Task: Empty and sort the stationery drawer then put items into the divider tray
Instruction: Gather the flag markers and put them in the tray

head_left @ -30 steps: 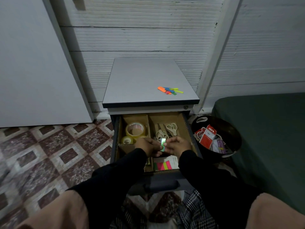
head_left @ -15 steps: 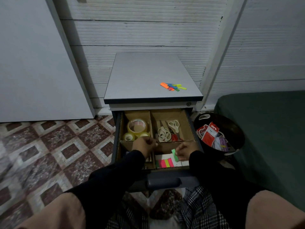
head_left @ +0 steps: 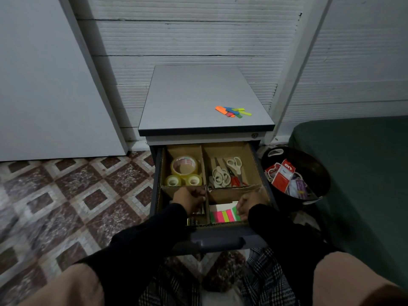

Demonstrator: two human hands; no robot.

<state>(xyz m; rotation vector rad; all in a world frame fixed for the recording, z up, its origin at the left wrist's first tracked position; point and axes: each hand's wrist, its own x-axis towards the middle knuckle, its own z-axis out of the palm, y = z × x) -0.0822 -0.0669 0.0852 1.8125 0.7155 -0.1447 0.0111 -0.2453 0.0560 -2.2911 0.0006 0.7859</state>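
Now right hand [head_left: 245, 205] grip pinches green flag [head_left: 236, 210] over sticky flags [head_left: 223, 216]; left hand [head_left: 189, 198] grip unclear.

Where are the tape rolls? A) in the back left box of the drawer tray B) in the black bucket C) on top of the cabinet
A: the tape rolls sit in the back left compartment of the divider tray, beside the scissors.

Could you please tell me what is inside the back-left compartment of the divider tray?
The back-left compartment holds three clear tape rolls: one large behind two small. Its floor beneath them is hidden.
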